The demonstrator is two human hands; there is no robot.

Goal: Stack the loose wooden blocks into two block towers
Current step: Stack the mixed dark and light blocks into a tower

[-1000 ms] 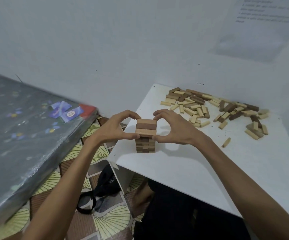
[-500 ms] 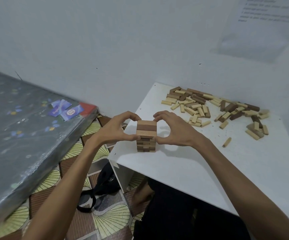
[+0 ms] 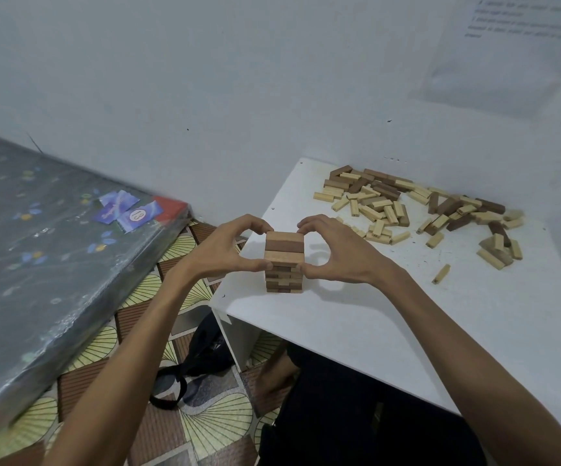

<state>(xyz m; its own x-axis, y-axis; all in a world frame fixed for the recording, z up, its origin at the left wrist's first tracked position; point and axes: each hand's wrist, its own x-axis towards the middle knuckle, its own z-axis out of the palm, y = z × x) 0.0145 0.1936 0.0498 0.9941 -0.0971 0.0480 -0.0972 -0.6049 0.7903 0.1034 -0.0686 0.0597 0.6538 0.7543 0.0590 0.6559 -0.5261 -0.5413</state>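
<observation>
Fingers [image 3: 253, 225] of left hand [image 3: 220, 252] and right hand [image 3: 339, 260] curled, each thumb and forefinger pinching the top layers of a block tower [image 3: 284, 245] from opposite sides. Tower upright near the left edge of a white table [image 3: 356, 331]; loose blocks [image 3: 386, 203] heaped well apart by the far wall, one stray block [image 3: 440, 274] lying alone to the right. Mattress [image 3: 53, 264] left of the table, black bag [image 3: 205, 351] on the floor between.

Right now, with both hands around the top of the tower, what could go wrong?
1. The left hand and right hand pinch the tower at its upper layers only; uneven pressure could shift those layers off the lower ones.
2. The tower stands near the left edge of the table, so a topple that way would likely drop blocks onto the floor.
</observation>
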